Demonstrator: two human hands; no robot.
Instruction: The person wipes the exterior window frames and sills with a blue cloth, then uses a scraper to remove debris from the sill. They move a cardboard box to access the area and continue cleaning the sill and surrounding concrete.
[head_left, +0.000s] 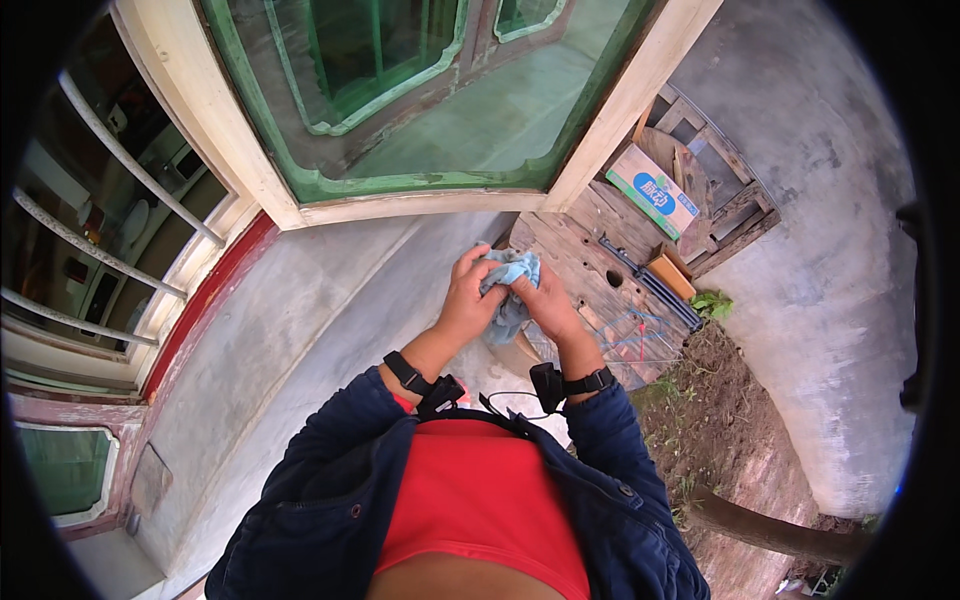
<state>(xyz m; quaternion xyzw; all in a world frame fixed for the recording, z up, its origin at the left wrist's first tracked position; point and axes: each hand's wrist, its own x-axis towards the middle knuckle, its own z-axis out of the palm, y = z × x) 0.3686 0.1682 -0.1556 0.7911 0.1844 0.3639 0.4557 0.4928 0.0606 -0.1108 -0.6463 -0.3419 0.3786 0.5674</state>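
A crumpled light-blue and grey cloth (508, 311) is bunched between my two hands, in front of my chest. My left hand (471, 296) grips it from the left side, with its fingers curled over the top. On the right side my right hand (551, 300) holds the same cloth, the thumb pressed onto it. Part of the cloth hangs down between the wrists. Just beyond the hands is the lower edge of an open window sash (420, 202) with a cream wooden frame and a greenish glass pane (480, 112).
On the left, a barred window (124, 259) sits above a red sill. At the right stands a worn wooden table (570, 247) with a folded black tripod (652, 285), a cardboard box (652, 191) and blue wire. Below it are soil and a tree trunk (772, 529).
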